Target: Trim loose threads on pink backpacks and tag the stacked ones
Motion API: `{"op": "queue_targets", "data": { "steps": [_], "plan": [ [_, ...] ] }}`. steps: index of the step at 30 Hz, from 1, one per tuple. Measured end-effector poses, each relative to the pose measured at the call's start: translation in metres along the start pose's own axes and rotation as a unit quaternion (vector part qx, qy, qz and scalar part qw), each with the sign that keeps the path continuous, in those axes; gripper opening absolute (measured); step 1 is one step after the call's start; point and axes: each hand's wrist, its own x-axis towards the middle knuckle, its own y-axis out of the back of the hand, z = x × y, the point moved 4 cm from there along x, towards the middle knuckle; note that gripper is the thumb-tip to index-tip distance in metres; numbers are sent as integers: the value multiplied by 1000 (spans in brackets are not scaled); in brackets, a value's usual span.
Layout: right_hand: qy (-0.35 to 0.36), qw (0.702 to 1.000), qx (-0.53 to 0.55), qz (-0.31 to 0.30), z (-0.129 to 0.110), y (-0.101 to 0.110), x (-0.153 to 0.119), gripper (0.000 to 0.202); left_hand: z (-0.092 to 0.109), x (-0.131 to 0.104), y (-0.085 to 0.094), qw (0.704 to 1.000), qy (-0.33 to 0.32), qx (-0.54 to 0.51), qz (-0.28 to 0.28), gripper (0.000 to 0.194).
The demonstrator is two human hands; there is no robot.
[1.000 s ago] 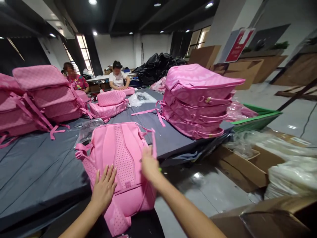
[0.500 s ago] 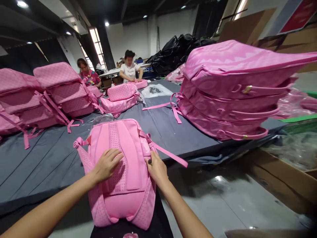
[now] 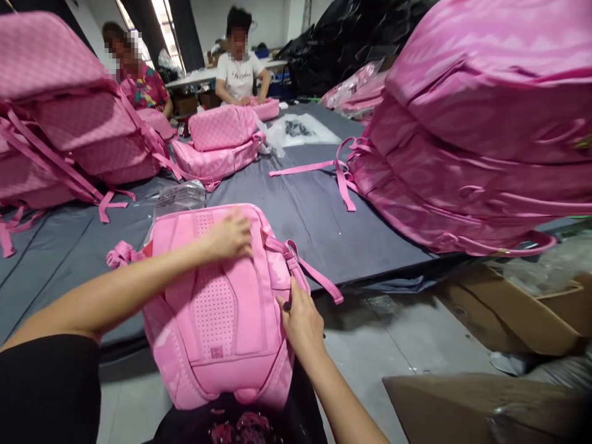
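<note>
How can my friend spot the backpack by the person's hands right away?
Find the gray-covered table. At its near edge, between the tall left stack and right stack of pink bags, is a pink backpack by the person's right hand. Unlike the stacked bags, it shows its back, with a dotted panel down the middle.

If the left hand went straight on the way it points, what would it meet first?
Probably the strap at the right edge of the pink backpack, though depth is unclear and the left hand might pass above it.
</note>
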Motion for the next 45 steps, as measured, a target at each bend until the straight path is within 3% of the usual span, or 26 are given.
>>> {"op": "queue_targets", "data": {
  "steps": [3,5,8,11,14,16,20,23,26,34,45],
  "plan": [
    [7,999,39,-1,1,-1,2,58,-48,-10,14,993,71,86,31,45],
    [11,994,109,-1,4,6,4,56,-49,-19,20,992,59,96,48,48],
    [-20,959,280,37,8,39,5,54,-14,-28,24,995,30,64,76,52],
    [-13,899,420,122,1,85,4,70,25,-27,18,1000,6,15,23,37],
    [12,872,477,108,-18,107,6,89,44,-23,8,1000,22,-6,-18,17],
    [0,865,499,48,-29,101,8,88,48,-24,5,999,26,-30,-5,12],
    [-26,872,488,-14,-36,73,10,51,56,-39,3,994,15,-88,69,18],
    [-43,890,452,30,-30,58,8,31,61,-52,4,988,14,-80,131,21],
    [-63,894,434,85,-27,50,3,24,64,-57,2,985,11,-66,161,20],
    [-13,915,398,70,-52,44,8,21,65,-56,1,983,20,-59,171,21],
    [58,943,319,68,-59,47,19,16,64,-55,-3,986,28,-48,160,21]
  ]
}}
